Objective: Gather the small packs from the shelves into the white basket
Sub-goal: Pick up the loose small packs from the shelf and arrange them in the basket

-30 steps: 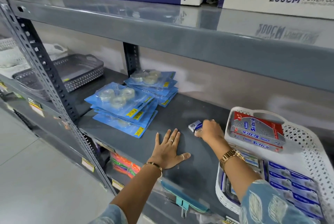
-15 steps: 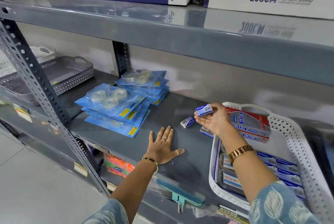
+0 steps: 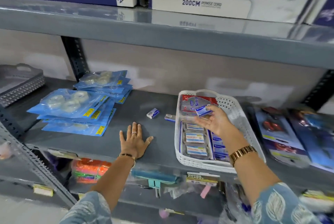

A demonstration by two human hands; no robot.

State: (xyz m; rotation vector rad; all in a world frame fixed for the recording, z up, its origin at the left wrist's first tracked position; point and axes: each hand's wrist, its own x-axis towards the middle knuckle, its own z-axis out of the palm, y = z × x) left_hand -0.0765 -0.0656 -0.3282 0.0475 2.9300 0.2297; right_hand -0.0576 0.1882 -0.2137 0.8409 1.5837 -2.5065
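Shelf [image 3: 112, 144]: grey metal, carrying everything below.
Basket [image 3: 233, 104]: white, sitting on the shelf at right, holding flat packs in rows and a red pack at the back.
Tape packs [image 3: 72, 108]: blue, lying stacked at left.
Left hand [image 3: 134, 139]: pressing flat on the shelf, fingers spread apart.
Right hand [image 3: 215, 121]: hovering over the basket, palm up, fingers loosely pinching a blue pack [image 3: 203, 110].
Loose packs: one [image 3: 153, 113] lying mid-shelf, another [image 3: 169, 117] touching the basket's left wall.
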